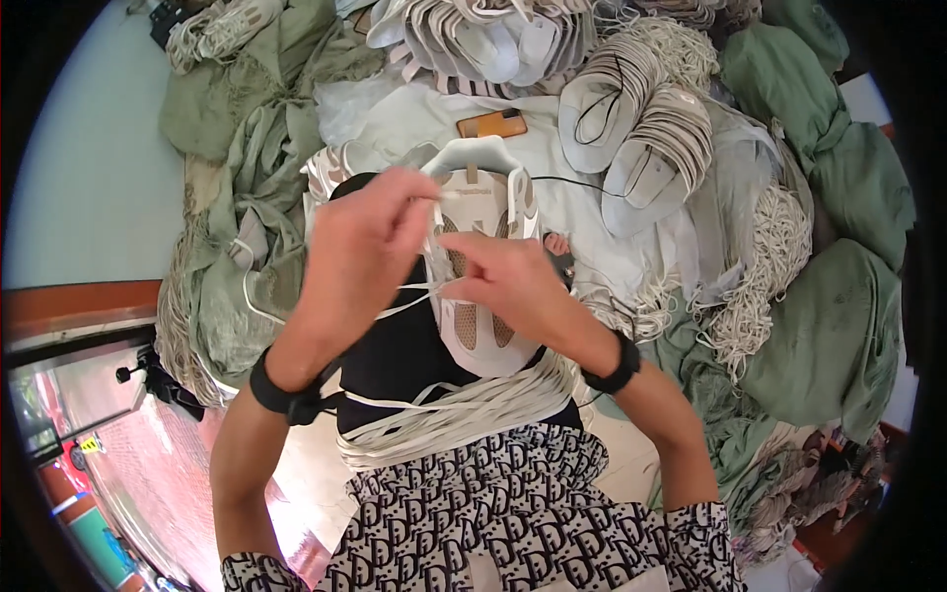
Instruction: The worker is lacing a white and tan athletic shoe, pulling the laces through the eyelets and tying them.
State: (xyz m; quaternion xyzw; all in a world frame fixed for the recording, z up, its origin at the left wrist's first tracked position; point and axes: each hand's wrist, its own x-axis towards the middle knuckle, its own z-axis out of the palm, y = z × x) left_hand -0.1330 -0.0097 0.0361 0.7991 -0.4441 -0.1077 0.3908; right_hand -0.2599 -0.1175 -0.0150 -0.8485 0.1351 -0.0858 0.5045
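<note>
A beige and white shoe upper (478,340), with mesh panels and a pale collar, lies on the black surface (385,360) over my lap. My left hand (360,252) is closed in a pinch at the upper's left edge, slightly blurred. A pale bit of shoelace shows at its fingertips. From the right, my right hand (518,286) reaches over the upper, thumb and forefinger gripping its left eyelet edge. A white shoelace (404,301) runs leftward from there, under my left wrist. A bundle of pale laces (464,414) lies across the black surface, near my waist.
Stacked shoe uppers (631,128) and a large pile (483,44) stand on white cloth at the back. An orange phone (492,123) lies there too. Heaped laces (764,276) and green sacks (829,335) fill the right; green cloth (232,326) drapes the left.
</note>
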